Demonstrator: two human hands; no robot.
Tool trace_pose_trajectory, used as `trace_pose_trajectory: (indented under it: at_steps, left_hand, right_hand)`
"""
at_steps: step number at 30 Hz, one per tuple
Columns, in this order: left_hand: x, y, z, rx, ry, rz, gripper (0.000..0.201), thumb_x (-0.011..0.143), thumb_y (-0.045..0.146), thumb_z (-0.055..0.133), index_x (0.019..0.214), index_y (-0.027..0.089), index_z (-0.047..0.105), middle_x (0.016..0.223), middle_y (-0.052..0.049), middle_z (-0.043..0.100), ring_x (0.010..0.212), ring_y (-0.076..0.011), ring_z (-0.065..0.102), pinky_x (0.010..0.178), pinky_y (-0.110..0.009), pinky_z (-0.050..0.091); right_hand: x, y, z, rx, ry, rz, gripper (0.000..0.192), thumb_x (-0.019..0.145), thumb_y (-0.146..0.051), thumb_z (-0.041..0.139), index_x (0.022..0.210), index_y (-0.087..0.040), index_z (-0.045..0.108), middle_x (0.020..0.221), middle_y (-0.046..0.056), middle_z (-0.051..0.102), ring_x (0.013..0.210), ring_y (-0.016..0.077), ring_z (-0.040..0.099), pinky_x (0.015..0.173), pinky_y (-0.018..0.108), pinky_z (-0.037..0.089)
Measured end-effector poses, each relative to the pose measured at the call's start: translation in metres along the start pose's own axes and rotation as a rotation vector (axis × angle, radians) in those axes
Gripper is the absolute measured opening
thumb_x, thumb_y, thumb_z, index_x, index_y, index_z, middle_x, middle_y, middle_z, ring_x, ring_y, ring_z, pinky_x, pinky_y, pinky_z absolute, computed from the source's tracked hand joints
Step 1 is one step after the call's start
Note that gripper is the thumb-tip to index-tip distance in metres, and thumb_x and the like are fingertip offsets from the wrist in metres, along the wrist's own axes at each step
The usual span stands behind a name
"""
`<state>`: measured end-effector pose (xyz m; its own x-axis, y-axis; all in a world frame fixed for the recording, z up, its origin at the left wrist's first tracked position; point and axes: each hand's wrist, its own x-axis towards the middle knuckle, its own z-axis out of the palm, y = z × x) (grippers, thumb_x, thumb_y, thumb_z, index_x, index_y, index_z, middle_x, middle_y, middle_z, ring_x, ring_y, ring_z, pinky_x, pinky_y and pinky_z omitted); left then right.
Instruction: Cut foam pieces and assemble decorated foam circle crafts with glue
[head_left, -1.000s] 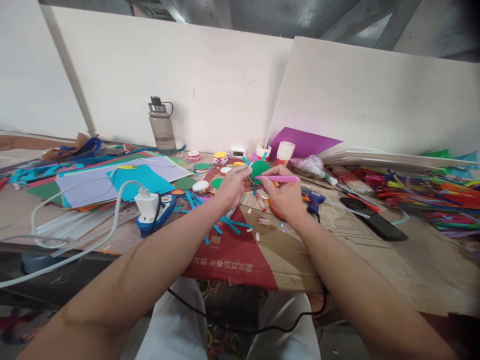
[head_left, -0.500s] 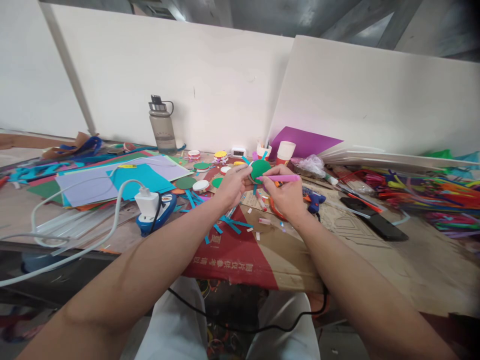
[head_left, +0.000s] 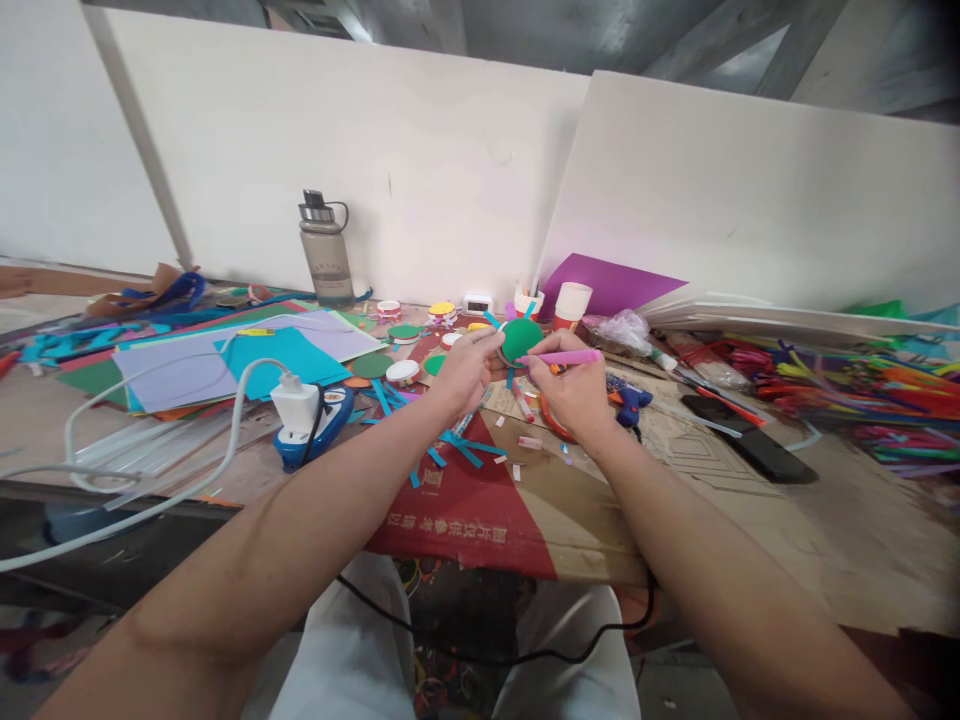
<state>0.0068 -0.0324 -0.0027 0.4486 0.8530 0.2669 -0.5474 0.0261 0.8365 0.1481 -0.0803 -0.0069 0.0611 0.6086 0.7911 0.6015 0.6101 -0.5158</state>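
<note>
Green paper disc (head_left: 521, 339) pinched by left hand (head_left: 466, 368), pink marker (head_left: 561, 357) in right hand (head_left: 576, 394)

The right hand (head_left: 574, 390) hides the green disc's (head_left: 521, 339) lower edge; beside it, the pink marker's (head_left: 562, 357) tip is too small to tell.

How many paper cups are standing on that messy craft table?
2, both upright near the back wall past the hands: a white cup with a red band holding a few sticks, and a plain cup just right of it, before the purple sheet. Clutter may hide more.
</note>
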Motion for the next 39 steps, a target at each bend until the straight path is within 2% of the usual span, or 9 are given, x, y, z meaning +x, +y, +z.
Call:
trace_pose_trajectory:
  at_steps: [11,18,30,34,39]
  left_hand:
    - [0.0001,0.0008,0.0009,-0.01,0.028,-0.008,0.014,0.077,0.023,0.068,0.085,0.012,0.064,0.086,-0.01,0.074,0.089,-0.0217,0.071,0.089,-0.039,0.054]
    - [0.002,-0.0008,-0.0016,-0.018,0.055,0.007,0.018,0.073,0.024,0.073,0.083,0.013,0.062,0.085,-0.008,0.074,0.091,-0.0209,0.071,0.093,-0.038,0.051]
    - [0.0014,0.0016,0.0013,-0.044,0.038,-0.002,0.014,0.076,0.022,0.07,0.083,0.012,0.064,0.083,-0.01,0.074,0.092,-0.023,0.072,0.093,-0.041,0.052]
    - [0.0032,0.0022,-0.0013,-0.045,0.05,-0.024,0.014,0.079,0.024,0.067,0.084,0.012,0.064,0.081,-0.009,0.074,0.088,-0.0217,0.072,0.091,-0.04,0.054]
    - [0.0019,0.0041,-0.0011,-0.058,0.091,-0.049,0.015,0.077,0.024,0.068,0.085,0.013,0.06,0.08,-0.008,0.074,0.084,-0.0209,0.072,0.083,-0.037,0.056]
  right_hand:
    - [0.0002,-0.0016,-0.0012,-0.02,-0.001,-0.009,0.005,0.077,-0.02,0.059,0.072,-0.022,0.059,0.071,-0.001,0.063,0.071,0.0169,0.06,0.067,0.032,0.045]
    - [0.0006,-0.0032,-0.002,-0.02,-0.001,-0.005,0.006,0.076,-0.018,0.059,0.07,-0.021,0.058,0.068,-0.002,0.061,0.068,0.0156,0.057,0.065,0.03,0.043]
    - [0.0012,-0.0036,-0.0029,-0.011,0.007,0.02,0.007,0.074,-0.018,0.06,0.068,-0.022,0.057,0.068,-0.002,0.061,0.069,0.0165,0.057,0.067,0.032,0.044]
    - [0.0031,-0.0077,-0.0046,0.137,0.082,0.072,0.008,0.076,-0.024,0.062,0.07,-0.022,0.056,0.072,-0.001,0.06,0.07,0.0166,0.058,0.067,0.032,0.047]
    - [0.0096,-0.0002,-0.0048,0.378,0.346,0.212,0.013,0.083,-0.036,0.06,0.086,-0.023,0.06,0.083,0.001,0.061,0.074,0.0154,0.059,0.07,0.032,0.05]
